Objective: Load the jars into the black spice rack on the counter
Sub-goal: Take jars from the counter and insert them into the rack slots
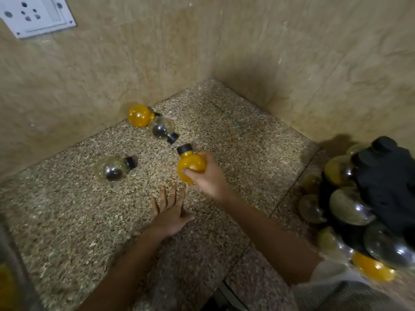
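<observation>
My right hand (207, 176) grips a round yellow jar (190, 163) with a black cap, lifted above the middle of the counter. My left hand (170, 212) hovers just below it, flat, fingers spread, holding nothing. Three more jars lie on their sides on the speckled counter (67, 221): a yellow one (138, 115) by the back wall, a clear one with dark contents (160, 129) touching it, and another clear one (111, 169) further left. The black spice rack (386, 187) stands at the right edge, with several round jars hanging around it.
Beige tiled walls close the counter at the back and right, meeting in a corner (212, 78). A white socket plate (37, 15) sits on the wall at the top left. A blurred object (9, 277) fills the bottom left edge.
</observation>
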